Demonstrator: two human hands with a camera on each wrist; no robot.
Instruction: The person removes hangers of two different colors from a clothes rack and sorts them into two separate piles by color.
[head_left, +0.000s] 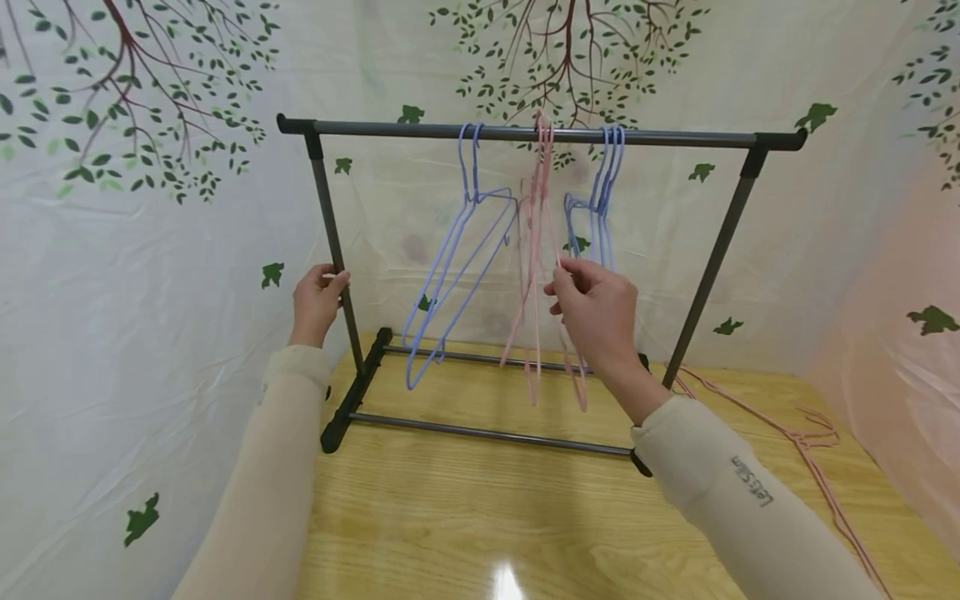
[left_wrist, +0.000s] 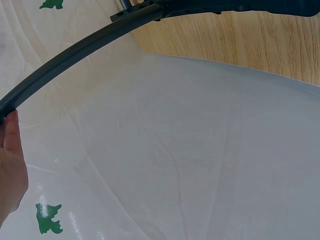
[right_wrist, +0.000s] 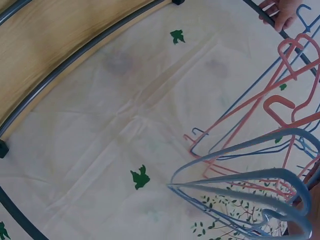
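A dark metal clothes rack (head_left: 390,128) stands on the wooden table. My left hand (head_left: 317,304) holds its left upright (head_left: 327,208), thumb and fingers around the post; the left wrist view shows those fingers (left_wrist: 12,135) against the bar. Pink hangers (head_left: 535,242) hang from the middle of the top rail. With thumb and fingertips, my right hand (head_left: 596,308) pinches the side of the rightmost pink one. Two blue hangers (head_left: 450,258) hang to the left, and several more blue hangers (head_left: 600,196) hang on the right, partly hidden behind my right hand.
More pink hangers (head_left: 806,446) lie on the table (head_left: 420,508) to the right of the rack. Low crossbars (head_left: 487,434) join the rack's feet. Behind stands a pale sheet (head_left: 187,333) printed with leaves and branches, also lining both sides.
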